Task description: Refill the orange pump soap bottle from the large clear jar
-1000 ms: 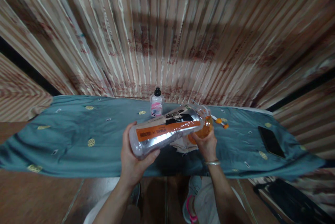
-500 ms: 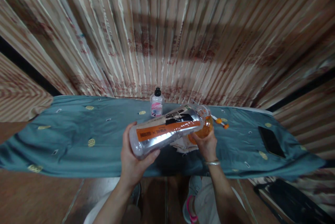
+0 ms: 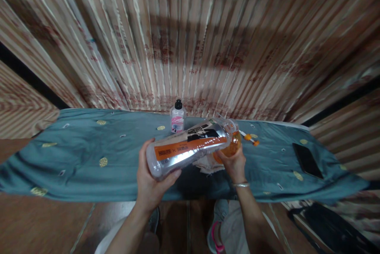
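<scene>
Over teal cloth [image 3: 89,155], fingers [image 3: 173,174] (left) under tilted bottle [image 3: 187,149]

The large clear bottle [image 3: 187,149], tipped on its side, hides most of the orange container [image 3: 232,146] behind its neck, so where the two mouths meet cannot be made out, nor how the right hand [image 3: 234,163] grips beneath. The print on the bottle's orange band and on the small pink-labelled bottle [image 3: 177,118] is too small to read, and the pale crumpled thing [image 3: 208,163] under the bottle is too hidden to identify. The dark object [image 3: 332,228] on the floor at lower right is cut off by the edge.
</scene>
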The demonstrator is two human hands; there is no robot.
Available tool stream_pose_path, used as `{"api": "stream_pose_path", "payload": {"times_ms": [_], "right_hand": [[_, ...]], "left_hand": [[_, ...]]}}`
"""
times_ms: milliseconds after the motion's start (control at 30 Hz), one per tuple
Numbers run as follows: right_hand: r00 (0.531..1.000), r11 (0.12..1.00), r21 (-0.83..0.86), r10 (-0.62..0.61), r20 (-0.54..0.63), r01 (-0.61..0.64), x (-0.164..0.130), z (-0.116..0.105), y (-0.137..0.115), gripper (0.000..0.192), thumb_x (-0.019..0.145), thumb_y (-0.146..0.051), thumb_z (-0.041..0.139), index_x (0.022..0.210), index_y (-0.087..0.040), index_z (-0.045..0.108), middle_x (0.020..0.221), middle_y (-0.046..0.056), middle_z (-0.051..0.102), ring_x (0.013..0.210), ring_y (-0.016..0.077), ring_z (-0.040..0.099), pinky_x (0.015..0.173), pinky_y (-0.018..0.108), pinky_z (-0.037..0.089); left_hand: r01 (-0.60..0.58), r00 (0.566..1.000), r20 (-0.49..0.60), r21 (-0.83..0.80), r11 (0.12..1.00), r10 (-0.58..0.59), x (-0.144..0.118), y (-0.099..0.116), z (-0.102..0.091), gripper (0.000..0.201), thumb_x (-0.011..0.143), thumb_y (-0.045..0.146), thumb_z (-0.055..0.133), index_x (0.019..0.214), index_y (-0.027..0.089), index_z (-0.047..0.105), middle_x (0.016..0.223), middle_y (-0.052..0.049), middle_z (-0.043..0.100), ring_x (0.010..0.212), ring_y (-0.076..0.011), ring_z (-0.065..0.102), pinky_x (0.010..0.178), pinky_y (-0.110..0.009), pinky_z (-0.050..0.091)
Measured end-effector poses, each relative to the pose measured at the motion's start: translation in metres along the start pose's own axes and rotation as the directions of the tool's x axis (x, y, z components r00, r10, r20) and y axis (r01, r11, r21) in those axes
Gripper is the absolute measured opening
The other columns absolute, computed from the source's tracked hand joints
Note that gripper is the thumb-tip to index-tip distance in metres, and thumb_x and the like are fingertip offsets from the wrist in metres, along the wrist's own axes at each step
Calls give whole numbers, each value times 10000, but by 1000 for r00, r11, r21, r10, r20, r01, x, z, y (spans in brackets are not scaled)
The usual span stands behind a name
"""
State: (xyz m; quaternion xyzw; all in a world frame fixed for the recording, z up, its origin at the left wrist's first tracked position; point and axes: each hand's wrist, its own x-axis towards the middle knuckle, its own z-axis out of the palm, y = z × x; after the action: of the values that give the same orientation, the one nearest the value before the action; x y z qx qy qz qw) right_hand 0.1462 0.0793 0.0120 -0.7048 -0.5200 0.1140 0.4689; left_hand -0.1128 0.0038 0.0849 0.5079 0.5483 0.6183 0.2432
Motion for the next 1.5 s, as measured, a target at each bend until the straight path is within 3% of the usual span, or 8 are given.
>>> {"api": "stream_pose_path", "payload": {"times_ms": [767, 1500], "right_hand": [[998, 997, 29, 67, 21, -68, 0, -2, -6, 836, 576, -701, 715, 1187, -147, 577, 1015, 154, 758, 902, 331, 729, 748, 405, 562], [1000, 1000, 3, 21, 10, -21, 0, -1, -3, 798, 605, -675, 717, 1187, -147, 577, 1016, 153, 754, 873, 311, 726, 722, 391, 562]], "left_hand": [[17, 1000, 2, -19, 1000, -17, 0, 0, 0, 928, 581, 497, 863, 1346, 185, 439, 1176, -101, 629, 1050, -279, 660, 936, -414, 540], [27, 1000, -9, -48, 998, -28, 0, 1, 0, 923, 562, 456, 880, 1335, 180, 458, 1175, -99, 642, 1039, -255, 665, 932, -386, 533]]}}
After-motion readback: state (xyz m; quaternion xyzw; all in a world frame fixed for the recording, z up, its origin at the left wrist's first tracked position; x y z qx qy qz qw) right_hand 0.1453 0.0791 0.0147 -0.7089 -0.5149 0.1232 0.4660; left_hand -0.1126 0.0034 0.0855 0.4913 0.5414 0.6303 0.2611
